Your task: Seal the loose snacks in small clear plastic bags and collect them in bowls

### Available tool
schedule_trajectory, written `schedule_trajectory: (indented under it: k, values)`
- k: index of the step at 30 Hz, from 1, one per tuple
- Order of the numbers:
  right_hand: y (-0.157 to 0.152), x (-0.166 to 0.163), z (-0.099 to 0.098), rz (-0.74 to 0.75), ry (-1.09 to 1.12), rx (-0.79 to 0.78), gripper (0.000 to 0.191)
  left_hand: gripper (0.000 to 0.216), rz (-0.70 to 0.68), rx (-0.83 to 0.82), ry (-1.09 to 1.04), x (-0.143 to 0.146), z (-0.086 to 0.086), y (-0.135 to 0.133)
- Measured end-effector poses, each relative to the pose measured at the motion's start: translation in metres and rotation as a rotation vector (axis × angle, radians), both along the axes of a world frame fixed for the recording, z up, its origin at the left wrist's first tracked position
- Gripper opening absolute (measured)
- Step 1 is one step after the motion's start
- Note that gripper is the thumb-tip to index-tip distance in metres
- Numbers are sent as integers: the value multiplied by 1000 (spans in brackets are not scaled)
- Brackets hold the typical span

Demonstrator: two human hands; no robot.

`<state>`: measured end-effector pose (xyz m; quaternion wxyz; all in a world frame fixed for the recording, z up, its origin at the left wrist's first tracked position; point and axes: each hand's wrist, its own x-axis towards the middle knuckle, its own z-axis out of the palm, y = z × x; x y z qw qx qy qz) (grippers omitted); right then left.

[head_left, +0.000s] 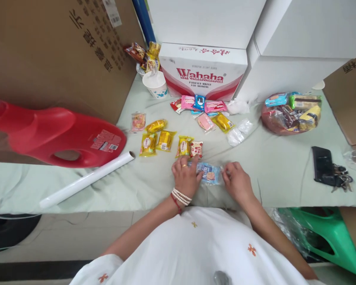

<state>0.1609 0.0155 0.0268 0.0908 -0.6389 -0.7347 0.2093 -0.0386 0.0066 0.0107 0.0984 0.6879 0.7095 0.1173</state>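
A blue snack packet (210,174) lies flat at the front of the cloth-covered table, between my two hands. My left hand (184,176), with a ring and beaded bracelets, holds its left end; part of that end is hidden under the fingers. At the other end, my right hand (236,182) has its fingers closed on the wrapper's edge. Just beyond my left fingertips are a small red-and-white square packet (197,148) and a yellow-wrapped cake (184,146). More yellow packets (165,140) and a pink one (138,121) lie to the left.
Pink and blue snacks (199,103) lie before a Wahaha carton (203,75). At left are a red detergent bottle (77,134), a white roll (89,180) and a paper cup (156,84). A snack bowl (273,120), phone (322,166) and keys (342,178) are right.
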Motion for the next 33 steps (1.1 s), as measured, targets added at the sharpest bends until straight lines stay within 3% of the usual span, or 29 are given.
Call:
schedule_trajectory:
  k: [2, 5, 8, 13, 16, 19, 21, 23, 27, 29, 30, 33]
  values:
    - [5, -24, 12, 91, 20, -89, 16, 71, 45, -19, -14, -5, -3, 2]
    - [12, -64, 16, 221, -1, -194, 18, 44, 23, -120, -53, -17, -9, 6]
    - [15, -84, 8, 263, 135, -218, 19, 20, 44, -98, -271, -32, -12, 10]
    - [6, -68, 6, 263, 640, -111, 27, 17, -15, -1, -776, -41, -1, 3]
    - [-4, -54, 15, 209, 703, -89, 37, 31, -41, -77, -1047, -29, 10, -5]
    - [-11, -38, 17, 131, 692, -89, 27, 47, -137, -252, -1365, -13, 18, -5]
    - [-8, -14, 14, 41, 675, -88, 27, 53, -203, -369, -1488, -6, 22, -1]
    - [10, 26, 16, -149, 634, -16, 31, 56, -218, -418, -1501, -5, 25, 3]
    - [96, 146, 49, -623, 421, 467, 52, 54, -83, -376, -1401, -21, 23, 2]
    - [154, 199, 75, -669, 340, 526, 53, 52, 18, -366, -1355, -32, 17, -4]
    - [182, 218, 86, -650, 180, 493, 51, 52, 62, -367, -1333, -38, 14, -8]
    - [244, 239, 99, -570, 49, 421, 48, 53, 159, -371, -1287, -49, 4, -22]
